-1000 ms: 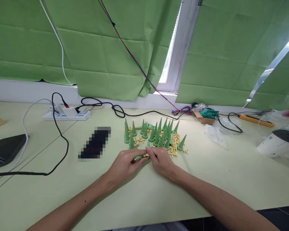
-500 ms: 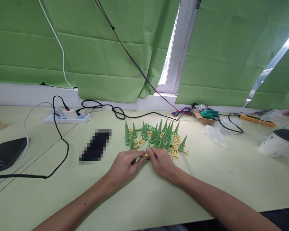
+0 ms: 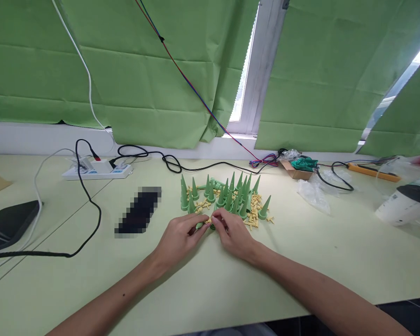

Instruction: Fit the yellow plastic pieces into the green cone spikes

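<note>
1. Just in front of the upright green cones (image 3: 228,201): left hand (image 3: 178,233) gripping a green piece (image 3: 199,226); right hand (image 3: 235,234) fingertips pinched on a small yellow piece (image 3: 208,220) between both hands.
2. Step: apparently fingertip fitting; contact partly hidden.
3. Next move likely calls for steady left hold, fine right-finger control.
4. Loose yellow pieces (image 3: 255,211) lie among and right of cones.

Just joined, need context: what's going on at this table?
A person works bare-handed at the table. The left hand holds a small green piece, and a yellow piece shows where the fingertips of both hands meet; whether the right hand grips it is hard to tell. Just beyond the hands, a cluster of green cones stands upright, with loose yellow pieces scattered among and beside them.
</note>
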Demonstrator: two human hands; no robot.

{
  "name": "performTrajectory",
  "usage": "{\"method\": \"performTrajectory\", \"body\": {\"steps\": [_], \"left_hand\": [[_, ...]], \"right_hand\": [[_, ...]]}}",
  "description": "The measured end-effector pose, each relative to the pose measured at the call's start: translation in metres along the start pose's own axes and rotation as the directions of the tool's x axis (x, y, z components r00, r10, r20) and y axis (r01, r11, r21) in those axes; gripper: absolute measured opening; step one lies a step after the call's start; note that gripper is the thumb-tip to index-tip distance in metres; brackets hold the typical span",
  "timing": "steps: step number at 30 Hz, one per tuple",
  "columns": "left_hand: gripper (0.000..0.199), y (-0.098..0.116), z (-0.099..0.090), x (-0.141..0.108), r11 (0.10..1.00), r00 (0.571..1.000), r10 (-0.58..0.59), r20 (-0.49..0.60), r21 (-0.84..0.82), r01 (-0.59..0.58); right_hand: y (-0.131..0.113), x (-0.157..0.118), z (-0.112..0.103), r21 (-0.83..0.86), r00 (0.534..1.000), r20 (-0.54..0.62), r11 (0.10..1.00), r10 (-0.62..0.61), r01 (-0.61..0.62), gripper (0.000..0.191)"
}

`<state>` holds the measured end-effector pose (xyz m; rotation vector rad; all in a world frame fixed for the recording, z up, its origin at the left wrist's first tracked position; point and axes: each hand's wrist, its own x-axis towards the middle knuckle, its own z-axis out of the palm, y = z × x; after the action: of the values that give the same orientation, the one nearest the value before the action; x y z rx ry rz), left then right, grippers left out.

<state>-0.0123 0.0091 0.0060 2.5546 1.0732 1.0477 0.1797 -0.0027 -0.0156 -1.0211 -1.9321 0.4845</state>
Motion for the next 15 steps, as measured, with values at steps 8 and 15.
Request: {"method": "performTrajectory", "body": {"steps": [8, 15], "left_hand": [[0.022, -0.0014, 0.0016, -0.0017, 0.999, 0.999, 0.032, 0.021, -0.004, -0.032], [0.022, 0.0007, 0.0022, -0.0021, 0.998, 0.998, 0.065, 0.02, 0.004, -0.065]], "right_hand": [[0.0042, 0.0001, 0.0015, -0.043, 1.0, 0.011, 0.999, 0.005, -0.004, 0.021], [0.0026, 0.0012, 0.0009, -0.123, 0.999, 0.011, 0.992, 0.03, -0.029, 0.032]]}}
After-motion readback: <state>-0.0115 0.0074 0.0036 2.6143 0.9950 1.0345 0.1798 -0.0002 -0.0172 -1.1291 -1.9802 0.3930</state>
